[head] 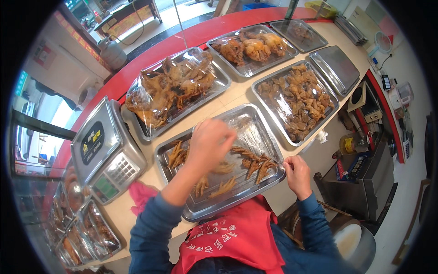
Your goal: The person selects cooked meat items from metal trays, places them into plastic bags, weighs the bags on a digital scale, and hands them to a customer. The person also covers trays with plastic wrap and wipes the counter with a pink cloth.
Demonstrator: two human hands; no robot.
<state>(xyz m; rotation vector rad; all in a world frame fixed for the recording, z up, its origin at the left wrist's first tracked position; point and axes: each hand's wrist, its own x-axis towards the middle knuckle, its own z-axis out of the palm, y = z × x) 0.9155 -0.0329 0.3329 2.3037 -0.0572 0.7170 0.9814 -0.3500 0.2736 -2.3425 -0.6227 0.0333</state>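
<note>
A shallow metal tray (pixel 236 191) lies before me on the counter, with several braised chicken feet (pixel 224 186) spread in it. Bright glare at its far end looks like clear film, though I cannot be sure. My left hand (pixel 210 142) hovers over the tray's left part with fingers curled, hiding some of the feet; whether it holds anything is unclear. At the near right corner of the tray, the thumb and fingers of my right hand (pixel 298 176) pinch together on the edge. Thin film between them cannot be made out.
Film-covered trays of cooked poultry (pixel 174 85), whole birds (pixel 256 48) and gizzard-like pieces (pixel 297 99) stand beyond. To the left are a digital scale (pixel 113 154), a pink cloth (pixel 142 197) and more covered trays (pixel 99 229). A lidded tray (pixel 335 68) sits far right; an oil bottle (pixel 352 144) stands below.
</note>
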